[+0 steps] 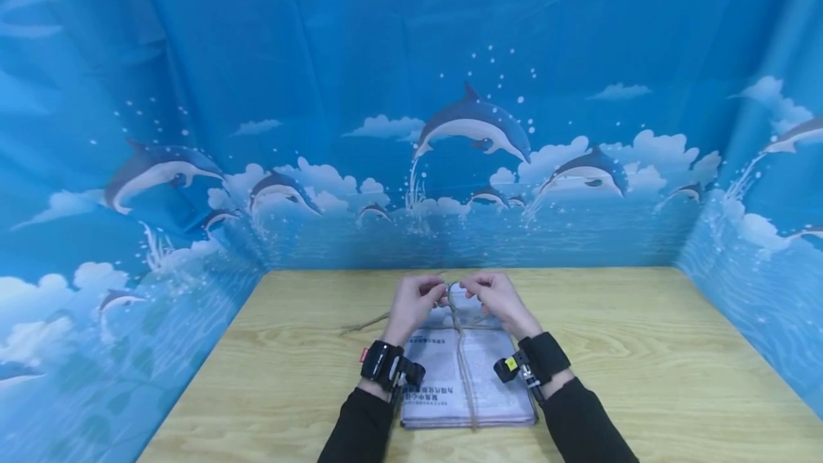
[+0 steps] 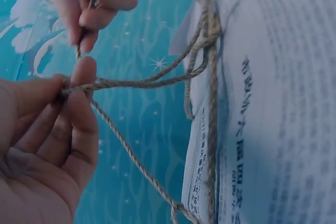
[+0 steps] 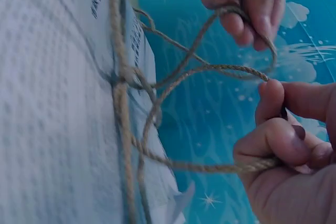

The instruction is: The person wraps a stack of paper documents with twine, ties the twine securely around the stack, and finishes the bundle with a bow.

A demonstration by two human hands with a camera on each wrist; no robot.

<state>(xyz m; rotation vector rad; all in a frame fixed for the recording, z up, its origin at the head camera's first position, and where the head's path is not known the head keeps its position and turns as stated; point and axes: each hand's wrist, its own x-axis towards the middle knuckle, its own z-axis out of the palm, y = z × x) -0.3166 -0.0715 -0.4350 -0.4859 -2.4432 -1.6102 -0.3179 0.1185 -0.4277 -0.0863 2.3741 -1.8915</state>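
Note:
A stack of newspapers (image 1: 437, 370) lies on the table, with twine (image 1: 464, 370) running along and across its top and crossing near the far end. My left hand (image 1: 414, 302) is above the far left part of the stack; in the left wrist view its thumb and fingers (image 2: 79, 119) pinch a doubled loop of twine (image 2: 142, 83). On the far right side, my right hand (image 1: 498, 299) pinches another strand between thumb and fingertip. In the right wrist view, a second length of twine (image 3: 210, 167) passes into its curled fingers (image 3: 273, 140). Both strands lead back to the crossing.
A loose twine end (image 1: 363, 325) lies on the wooden table (image 1: 289, 377) left of the stack. Behind the table hangs a blue curtain (image 1: 360, 56) printed with dolphins. A camera is strapped to each wrist, close over the newspapers.

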